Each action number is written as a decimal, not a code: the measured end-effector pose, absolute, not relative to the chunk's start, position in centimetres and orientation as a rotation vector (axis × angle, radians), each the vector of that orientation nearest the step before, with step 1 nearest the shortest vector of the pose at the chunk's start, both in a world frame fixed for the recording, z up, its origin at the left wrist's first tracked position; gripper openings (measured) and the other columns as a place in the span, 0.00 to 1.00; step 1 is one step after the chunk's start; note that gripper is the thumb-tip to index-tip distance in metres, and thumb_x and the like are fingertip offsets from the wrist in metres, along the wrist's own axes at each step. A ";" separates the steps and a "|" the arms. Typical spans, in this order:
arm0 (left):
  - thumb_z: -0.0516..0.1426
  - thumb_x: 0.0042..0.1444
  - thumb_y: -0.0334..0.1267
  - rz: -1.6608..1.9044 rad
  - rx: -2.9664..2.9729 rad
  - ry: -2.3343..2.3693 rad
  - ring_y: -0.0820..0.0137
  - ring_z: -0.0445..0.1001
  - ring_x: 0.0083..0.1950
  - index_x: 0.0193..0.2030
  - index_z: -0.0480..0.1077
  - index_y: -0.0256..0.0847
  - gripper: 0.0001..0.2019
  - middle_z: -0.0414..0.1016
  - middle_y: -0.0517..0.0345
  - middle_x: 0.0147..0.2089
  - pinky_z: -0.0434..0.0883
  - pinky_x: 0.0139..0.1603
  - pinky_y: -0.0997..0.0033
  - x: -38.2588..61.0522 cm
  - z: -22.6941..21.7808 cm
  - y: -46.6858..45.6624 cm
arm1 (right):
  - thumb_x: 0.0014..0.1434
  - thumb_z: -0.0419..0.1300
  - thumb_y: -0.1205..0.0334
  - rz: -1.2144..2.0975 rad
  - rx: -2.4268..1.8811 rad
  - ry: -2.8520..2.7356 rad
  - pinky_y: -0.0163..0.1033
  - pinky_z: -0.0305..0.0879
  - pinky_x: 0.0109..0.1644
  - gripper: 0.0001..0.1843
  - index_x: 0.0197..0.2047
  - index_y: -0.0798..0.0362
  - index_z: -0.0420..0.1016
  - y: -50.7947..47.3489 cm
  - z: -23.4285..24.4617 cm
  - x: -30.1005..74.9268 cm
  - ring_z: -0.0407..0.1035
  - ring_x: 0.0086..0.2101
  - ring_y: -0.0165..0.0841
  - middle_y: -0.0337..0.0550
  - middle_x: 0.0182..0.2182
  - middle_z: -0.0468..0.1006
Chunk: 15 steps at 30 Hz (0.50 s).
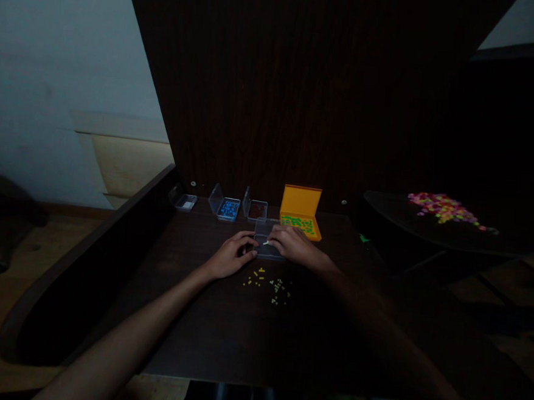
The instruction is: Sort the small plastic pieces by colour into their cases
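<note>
1. The clear case (262, 231) lies on the dark bench (211, 342), between the two hands; the light is too dim to make out its contents.
2. At the left edge of the clear case is the left hand (234, 254), its fingers loosely bent and its thumb a little apart from them; I cannot tell whether it grips that edge.
3. The right hand (286, 243) is over the clear case, thumb and fingertips closed in a pinch on a small pale piece (266, 243).
4. Just in front of the clear case, on its near side, loose yellow pieces (261, 278) are scattered; to their right are loose pale bits (276, 288).
5. Behind the clear case and to its right stands an orange box (301, 200), lid raised, with green pieces (293, 221) inside.
6. Behind the clear case and to its left are a box of dark red pieces (258, 210) and, farther left, a box of blue pieces (230, 208), both with lids up.
7. Well to the right of the clear case, a multicoloured heap (444, 207) rests on a dark surface.
</note>
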<state>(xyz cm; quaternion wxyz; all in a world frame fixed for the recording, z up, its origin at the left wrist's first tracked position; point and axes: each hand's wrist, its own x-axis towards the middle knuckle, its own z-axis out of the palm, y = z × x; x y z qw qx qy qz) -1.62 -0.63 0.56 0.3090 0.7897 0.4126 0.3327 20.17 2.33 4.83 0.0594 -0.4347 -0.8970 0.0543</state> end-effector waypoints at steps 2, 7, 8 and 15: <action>0.56 0.58 0.42 0.880 2.079 1.083 0.74 0.71 0.34 0.43 0.73 0.41 0.11 0.67 0.49 0.60 0.73 0.42 0.66 -1.6 0.5 -0.6 | 0.64 0.54 0.64 0.141 -1.363 -2.729 0.37 0.61 0.43 0.11 0.44 0.53 0.78 2.4 4.7 19.8 0.70 0.42 0.37 0.48 0.43 0.76; 0.56 0.58 0.43 0.880 2.064 1.084 0.75 0.69 0.32 0.43 0.73 0.41 0.11 0.66 0.49 0.60 0.73 0.41 0.66 -1.6 0.5 -0.6 | 0.64 0.55 0.64 0.150 -1.407 -2.747 0.37 0.61 0.44 0.12 0.45 0.54 0.78 2.3 4.8 19.5 0.70 0.43 0.38 0.50 0.43 0.76; 0.56 0.58 0.43 0.877 2.064 1.087 0.74 0.69 0.32 0.44 0.73 0.41 0.11 0.66 0.49 0.60 0.73 0.42 0.66 -1.6 0.6 -0.7 | 0.64 0.55 0.64 0.145 -1.403 -2.752 0.37 0.62 0.44 0.12 0.45 0.54 0.78 2.3 4.8 19.5 0.70 0.43 0.38 0.50 0.43 0.76; 0.56 0.58 0.42 0.860 2.080 1.097 0.74 0.70 0.33 0.44 0.73 0.41 0.11 0.66 0.49 0.60 0.73 0.43 0.65 -1.6 0.7 -0.7 | 0.64 0.55 0.64 0.116 -1.377 -2.780 0.38 0.61 0.43 0.12 0.47 0.52 0.78 2.3 5.1 20.3 0.70 0.42 0.38 0.50 0.44 0.75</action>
